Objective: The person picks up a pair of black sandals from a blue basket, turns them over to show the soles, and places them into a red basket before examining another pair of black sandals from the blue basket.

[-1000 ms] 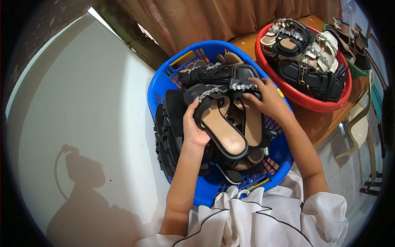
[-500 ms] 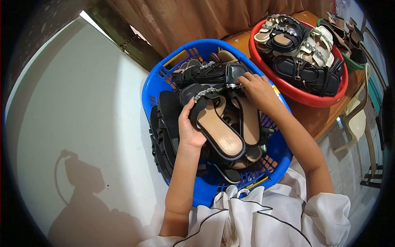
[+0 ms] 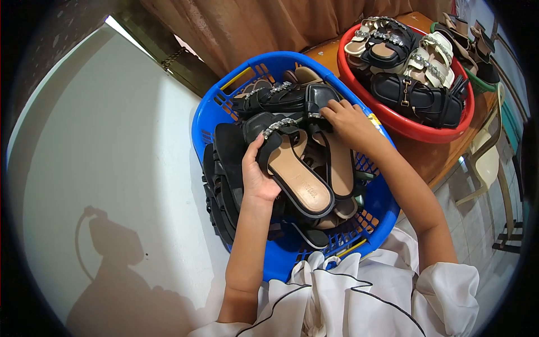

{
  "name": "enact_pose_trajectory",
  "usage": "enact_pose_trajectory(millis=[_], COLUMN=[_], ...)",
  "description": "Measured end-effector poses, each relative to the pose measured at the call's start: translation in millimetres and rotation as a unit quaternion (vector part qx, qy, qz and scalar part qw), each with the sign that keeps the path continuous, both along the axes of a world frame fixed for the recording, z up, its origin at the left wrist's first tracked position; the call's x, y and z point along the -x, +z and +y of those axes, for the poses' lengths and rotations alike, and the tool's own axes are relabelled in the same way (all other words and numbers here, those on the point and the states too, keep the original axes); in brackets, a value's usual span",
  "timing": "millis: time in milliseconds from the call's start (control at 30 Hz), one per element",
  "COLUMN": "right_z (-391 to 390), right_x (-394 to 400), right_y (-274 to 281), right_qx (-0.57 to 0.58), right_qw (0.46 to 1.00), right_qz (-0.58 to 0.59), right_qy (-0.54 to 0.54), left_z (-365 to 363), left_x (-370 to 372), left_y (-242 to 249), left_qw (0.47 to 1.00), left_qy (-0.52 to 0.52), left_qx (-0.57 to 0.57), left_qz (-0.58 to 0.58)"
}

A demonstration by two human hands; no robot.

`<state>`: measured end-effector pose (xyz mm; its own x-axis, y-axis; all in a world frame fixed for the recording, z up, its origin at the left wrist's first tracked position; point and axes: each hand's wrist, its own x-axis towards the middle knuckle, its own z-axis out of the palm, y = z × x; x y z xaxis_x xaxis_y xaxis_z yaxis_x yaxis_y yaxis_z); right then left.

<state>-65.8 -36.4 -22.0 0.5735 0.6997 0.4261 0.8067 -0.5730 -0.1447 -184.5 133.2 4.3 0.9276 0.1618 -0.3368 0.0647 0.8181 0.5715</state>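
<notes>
My left hand (image 3: pixel 259 174) is closed around the side of a black slide sandal (image 3: pixel 300 182), which has a beige insole and a strap of silvery stones. Just right of it lies a second, similar sandal (image 3: pixel 339 165), its front strap gripped by my right hand (image 3: pixel 349 124). The right fingertips curl over the strap and are partly hidden. Both sandals are above a blue plastic basket (image 3: pixel 205 121) heaped with other black footwear. Left of my left hand rests a dark sandal (image 3: pixel 227 151), and behind both hands lies a black jewelled sandal (image 3: pixel 272 98).
A red basin (image 3: pixel 407 132) of black and cream jewelled sandals stands on a wooden table (image 3: pixel 435 163) at the right. Beyond it is a green container (image 3: pixel 485 87) with more shoes. A white surface (image 3: pixel 112 140) spans the left; a brown curtain (image 3: pixel 252 28) hangs behind.
Both hands keep their hold on the sandals in nearly the same place. The whole view has shifted very slightly.
</notes>
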Motion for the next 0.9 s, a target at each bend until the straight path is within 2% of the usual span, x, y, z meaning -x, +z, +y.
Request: enact_pose_trajectory(millis=[133,333,633,733,833,900], right_z=[-0.9,-0.4,-3.8,0.7,0.9,-3.1], right_x=[-2.8,-2.1,-13.6,-11.6,-9.9,-13.0], right_y=[0.2,-0.4,-10.6,-12.0,-10.0,-10.0], right_qx=[-0.004,0.012,-0.127,-0.142,-0.21,-0.221], right_qw=[1.0,1.0,0.983,0.985,0.974,0.961], right_qz=[0.02,-0.009,0.129,0.099,0.079,0.166], right_qy=[0.014,0.014,0.035,0.009,0.013,0.026], left_z=[1.8,4.1,3.9,3.7,3.8,3.8], left_x=[0.6,0.3,-0.6,0.0,0.1,0.0], left_y=[-0.7,-3.7,-4.3,-3.6,-3.5,-3.1], left_qw=[1.0,1.0,1.0,1.0,1.0,1.0], left_qy=[-0.005,-0.006,0.003,0.003,0.003,-0.002], left_qx=[0.007,0.015,0.007,0.006,0.01,0.012], left_qz=[-0.01,-0.006,-0.003,0.003,0.007,0.002])
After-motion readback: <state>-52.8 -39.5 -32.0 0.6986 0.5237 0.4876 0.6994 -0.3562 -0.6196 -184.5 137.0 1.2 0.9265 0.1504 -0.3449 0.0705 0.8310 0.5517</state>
